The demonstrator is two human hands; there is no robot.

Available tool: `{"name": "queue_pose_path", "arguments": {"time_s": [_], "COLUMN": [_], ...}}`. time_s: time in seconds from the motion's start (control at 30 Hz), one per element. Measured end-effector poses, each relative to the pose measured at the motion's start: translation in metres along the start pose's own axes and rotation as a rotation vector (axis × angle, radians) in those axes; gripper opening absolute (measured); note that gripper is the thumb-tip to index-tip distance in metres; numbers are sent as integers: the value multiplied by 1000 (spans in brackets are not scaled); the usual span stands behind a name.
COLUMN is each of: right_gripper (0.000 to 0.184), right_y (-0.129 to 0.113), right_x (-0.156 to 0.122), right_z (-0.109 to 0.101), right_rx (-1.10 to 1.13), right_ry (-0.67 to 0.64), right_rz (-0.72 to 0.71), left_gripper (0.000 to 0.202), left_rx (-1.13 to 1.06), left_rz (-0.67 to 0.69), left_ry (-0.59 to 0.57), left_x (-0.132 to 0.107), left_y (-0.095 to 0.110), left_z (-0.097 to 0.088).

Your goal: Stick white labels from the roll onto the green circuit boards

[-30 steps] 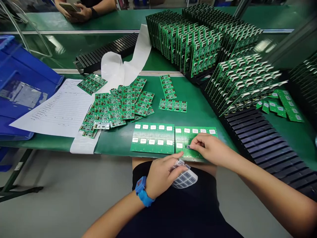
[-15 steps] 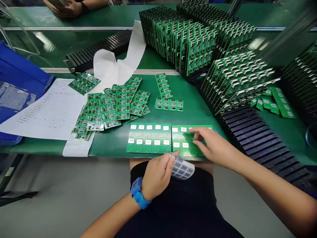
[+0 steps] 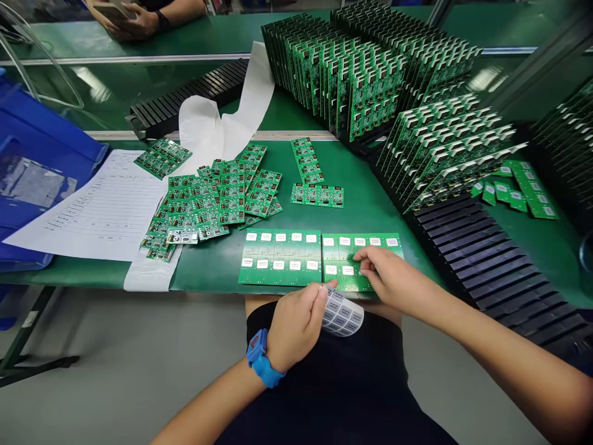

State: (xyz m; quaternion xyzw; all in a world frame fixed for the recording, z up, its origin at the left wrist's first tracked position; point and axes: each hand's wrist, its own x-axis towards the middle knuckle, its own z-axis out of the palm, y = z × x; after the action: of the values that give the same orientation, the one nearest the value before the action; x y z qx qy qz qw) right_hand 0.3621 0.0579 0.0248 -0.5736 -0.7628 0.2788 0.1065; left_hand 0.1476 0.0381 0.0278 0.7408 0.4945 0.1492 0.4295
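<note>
My left hand (image 3: 296, 324), with a blue strap on its wrist, pinches a curled sheet of printed labels (image 3: 343, 316) just below the table edge. Two green circuit boards lie side by side in front of me. The left circuit board (image 3: 271, 248) carries two rows of white labels. On the right circuit board (image 3: 336, 256) the upper row shows white labels and two more are visible at the lower left. My right hand (image 3: 396, 275) is over this board's lower row, fingertips drawn together close to its surface. Whatever they hold is hidden, and the hand covers the board's lower right.
A pile of small circuit boards (image 3: 197, 201) lies at left beside a printed paper (image 3: 99, 210) and blue bins (image 3: 44, 154). Black racks of upright boards (image 3: 377, 93) stand behind and to the right. Across the bench, another person's hands (image 3: 139, 21) hold a phone.
My right hand has moved down and slightly left from the upper to the lower row, its fingers drawing closer together. Upper-row labels are uncovered. My left hand keeps hold of the label sheet.
</note>
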Motion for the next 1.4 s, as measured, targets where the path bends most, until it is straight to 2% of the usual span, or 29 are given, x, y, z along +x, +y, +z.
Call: {"name": "queue_pose_path", "arguments": {"time_s": [0.1, 0.2, 0.27, 0.3, 0.37, 0.43, 0.53, 0.63, 0.7, 0.77, 0.83, 1.07, 1.2, 1.27, 1.3, 1.4], "right_gripper": [19, 17, 15, 14, 11, 13, 20, 24, 24, 23, 22, 20, 13, 22, 24, 23], "right_y": [-7, -20, -32, -38, -47, -48, -31, 2, 21, 31, 33, 26, 27, 31, 34, 42], "right_x": [-8, -14, -15, -15, -13, -10, -6, -5, -4, -3, -1, 1, -8, -13, -15, -18], "right_z": [4, 2, 1, 0, 0, -4, -21, -46, -57, -60, -56, -36, -36, -44, -48, -60], "right_rx": [-228, -328, -147, 10, 338, 577, 736, 569, 347, 203, 141, -11, -207, -192, -123, 151], "right_ry": [52, 246, 319, 286, 135, 15, 12, 6, -121, -231, -257, -178, 44, 109, 80, -137], "right_rz": [-92, -90, -79, -73, -25, 85, 208, 282, 313, 311, 289, 180, 137, 158, 168, 171], "left_gripper": [30, 30, 29, 29, 31, 34, 34, 29, 28, 28, 27, 30, 30, 29, 28, 28], "left_rx": [-1, -15, -13, -3, 31, 43, -45, -115, -100, -66, -35, 30, 47, 43, 41, 44], "left_rz": [-12, -5, 23, 37, 51, 47, 44, 63, 83, 95, 95, 77, 67, 67, 67, 57], "left_ry": [6, 16, 31, 41, 63, 86, 74, 18, -6, -15, -14, -15, -24, -35, -40, -42], "left_x": [1, 1, 1, 1, 2, 2, 3, 5, 7, 8, 10, 12, 13, 13, 13, 14], "left_y": [1, 5, 7, 8, 8, 8, 6, 6, 7, 8, 8, 10, 11, 11, 11, 11], "left_z": [0, -1, 0, 0, 2, 4, 6, 7, 8, 9, 10, 9, 8, 7, 7, 7]}}
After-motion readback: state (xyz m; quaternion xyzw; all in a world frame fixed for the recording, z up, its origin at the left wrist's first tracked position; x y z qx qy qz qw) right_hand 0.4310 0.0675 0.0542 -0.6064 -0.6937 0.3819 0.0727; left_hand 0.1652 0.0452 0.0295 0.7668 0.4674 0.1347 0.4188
